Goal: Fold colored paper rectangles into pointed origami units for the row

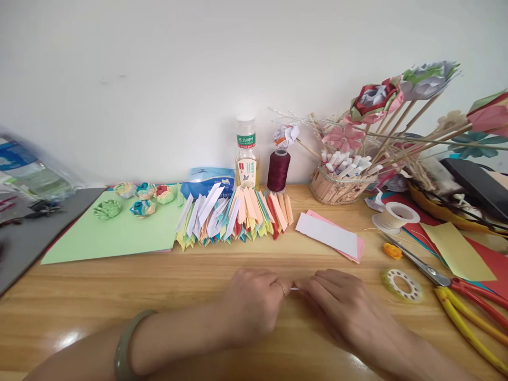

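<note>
Low over the wooden table, my left hand (pixel 256 299) and my right hand (pixel 341 301) almost meet, fingers closed. A thin sliver of white paper (pixel 294 289) shows between their fingertips, and both hands pinch it; the rest is hidden by the fingers. Beyond my right hand lies a white paper strip (pixel 327 233) on top of a pink one (pixel 360 248). Farther back, a row of folded paper pieces (pixel 234 214) in white, yellow, orange, red and teal stands packed together. Several crumpled-looking paper flowers (pixel 143 208) rest on a green sheet (pixel 107 238) at the left.
At the right lie a tape roll (pixel 413 286), scissors (pixel 432 272), yellow-handled pliers (pixel 468 323), a small orange paper rose (pixel 392 251) and a white spool (pixel 397 216). A bottle (pixel 246 153), maroon thread (pixel 279 169) and a basket (pixel 337 188) of paper flowers stand by the wall.
</note>
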A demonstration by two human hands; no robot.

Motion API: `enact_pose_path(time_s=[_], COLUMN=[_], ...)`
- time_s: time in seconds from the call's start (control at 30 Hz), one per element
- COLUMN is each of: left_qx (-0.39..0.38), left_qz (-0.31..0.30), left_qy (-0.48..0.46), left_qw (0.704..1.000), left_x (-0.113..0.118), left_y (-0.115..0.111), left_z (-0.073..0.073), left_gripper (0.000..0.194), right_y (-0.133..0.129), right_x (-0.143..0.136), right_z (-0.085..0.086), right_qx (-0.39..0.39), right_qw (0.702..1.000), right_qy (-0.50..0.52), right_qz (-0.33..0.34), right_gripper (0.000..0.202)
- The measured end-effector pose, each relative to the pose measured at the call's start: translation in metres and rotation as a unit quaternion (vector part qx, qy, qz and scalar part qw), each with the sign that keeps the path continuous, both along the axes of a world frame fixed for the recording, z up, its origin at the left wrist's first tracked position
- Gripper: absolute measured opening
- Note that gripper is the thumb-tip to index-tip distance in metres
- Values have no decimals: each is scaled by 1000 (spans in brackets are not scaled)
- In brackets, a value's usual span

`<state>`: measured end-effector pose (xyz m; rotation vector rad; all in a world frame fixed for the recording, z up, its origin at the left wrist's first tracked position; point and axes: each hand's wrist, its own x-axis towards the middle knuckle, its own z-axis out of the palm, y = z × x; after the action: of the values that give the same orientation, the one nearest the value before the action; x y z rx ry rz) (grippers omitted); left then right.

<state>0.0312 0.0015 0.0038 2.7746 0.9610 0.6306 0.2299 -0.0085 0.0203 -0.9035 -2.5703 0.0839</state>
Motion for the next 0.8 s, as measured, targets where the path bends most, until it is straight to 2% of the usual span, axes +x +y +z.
enact_pose_path(time_s=[0.17,0.3,0.4,0.5,0.6,0.7,0.8], left_qx=[67,138,155,157,144,96,40], left_qz=[-4,-70,-80,-79,-71,-68,-63], left_qy=[-16,22,17,-9,-24,-51,-116], left_qw=[998,988,985,984,987,992,990], left_x=[2,1,-2,-5,-7,-10,-12], left_y=[-1,2,4,5,7,10,15], left_z=[-2,-4,-3,1,5,8,10], left_gripper=[31,29,23,22,24,25,32], right_y=[-5,-5,-2,2,5,7,9], right_x=[-1,0,3,9,16,23,29], right_z=[0,1,2,4,7,10,10], right_qx=[43,32,29,22,-40,-113,-140], right_qw=[999,999,999,1000,998,993,989], right_qy=[-13,-6,10,10,4,2,20], right_qz=[25,31,17,18,38,46,39], right_gripper=[31,34,32,30,29,29,33])
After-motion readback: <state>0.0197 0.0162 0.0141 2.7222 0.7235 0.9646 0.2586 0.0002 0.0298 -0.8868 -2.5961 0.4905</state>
